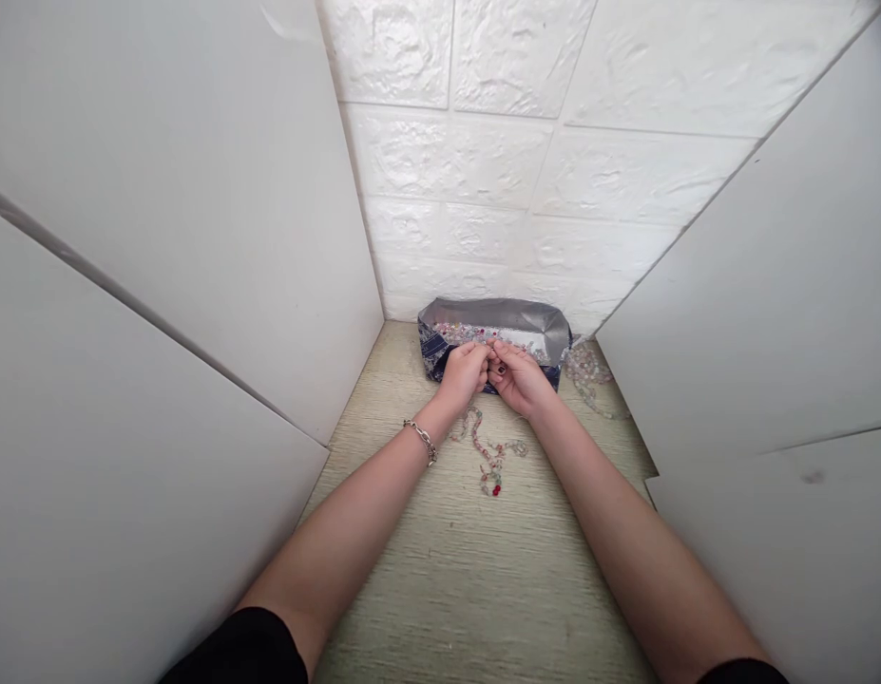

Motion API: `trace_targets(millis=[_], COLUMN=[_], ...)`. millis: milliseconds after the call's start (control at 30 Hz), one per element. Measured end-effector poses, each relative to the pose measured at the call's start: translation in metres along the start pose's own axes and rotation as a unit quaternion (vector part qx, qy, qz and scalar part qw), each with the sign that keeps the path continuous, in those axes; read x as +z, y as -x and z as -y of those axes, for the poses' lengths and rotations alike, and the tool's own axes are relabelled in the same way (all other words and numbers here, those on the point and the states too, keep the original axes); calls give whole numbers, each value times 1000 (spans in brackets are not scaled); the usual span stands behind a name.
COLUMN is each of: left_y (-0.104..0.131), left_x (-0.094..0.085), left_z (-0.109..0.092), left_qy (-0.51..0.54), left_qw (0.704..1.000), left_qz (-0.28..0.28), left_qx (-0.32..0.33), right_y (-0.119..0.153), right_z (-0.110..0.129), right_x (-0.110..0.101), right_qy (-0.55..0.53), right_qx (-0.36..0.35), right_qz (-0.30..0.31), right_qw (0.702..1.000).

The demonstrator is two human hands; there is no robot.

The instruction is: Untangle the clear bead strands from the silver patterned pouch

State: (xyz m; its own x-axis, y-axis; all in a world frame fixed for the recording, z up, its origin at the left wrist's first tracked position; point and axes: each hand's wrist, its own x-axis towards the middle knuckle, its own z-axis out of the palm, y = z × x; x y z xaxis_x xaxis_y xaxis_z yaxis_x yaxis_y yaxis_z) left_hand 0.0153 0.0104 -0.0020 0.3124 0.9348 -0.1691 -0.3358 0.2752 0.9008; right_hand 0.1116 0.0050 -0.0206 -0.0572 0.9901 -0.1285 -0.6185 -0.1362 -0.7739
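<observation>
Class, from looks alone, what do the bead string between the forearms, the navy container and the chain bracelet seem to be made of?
Bead string: probably glass or plastic, given its glossy, partly see-through look.
Navy container: perhaps foil-lined plastic or card; silvery sheen inside, uneven rim.
Chain bracelet: likely metal; shiny, silvery links.

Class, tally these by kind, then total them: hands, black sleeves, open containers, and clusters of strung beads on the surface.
Hands, left and right: 2
Black sleeves, left and right: 2
Open blue-patterned container: 1
Strung-bead clusters, front and right: 2
Total: 7
</observation>
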Motion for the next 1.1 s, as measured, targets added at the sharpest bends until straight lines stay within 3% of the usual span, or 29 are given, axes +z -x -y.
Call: trace_targets(millis=[1100], left_y=[1], left_x=[0], left_z=[1], left_qy=[13], left_qw=[1000], left_qz=[-2], left_qx=[7], right_y=[0], right_z=[1], right_x=[3], right_qy=[21], right_qx=[-15], right_qz=[-4], right_qw=[1000])
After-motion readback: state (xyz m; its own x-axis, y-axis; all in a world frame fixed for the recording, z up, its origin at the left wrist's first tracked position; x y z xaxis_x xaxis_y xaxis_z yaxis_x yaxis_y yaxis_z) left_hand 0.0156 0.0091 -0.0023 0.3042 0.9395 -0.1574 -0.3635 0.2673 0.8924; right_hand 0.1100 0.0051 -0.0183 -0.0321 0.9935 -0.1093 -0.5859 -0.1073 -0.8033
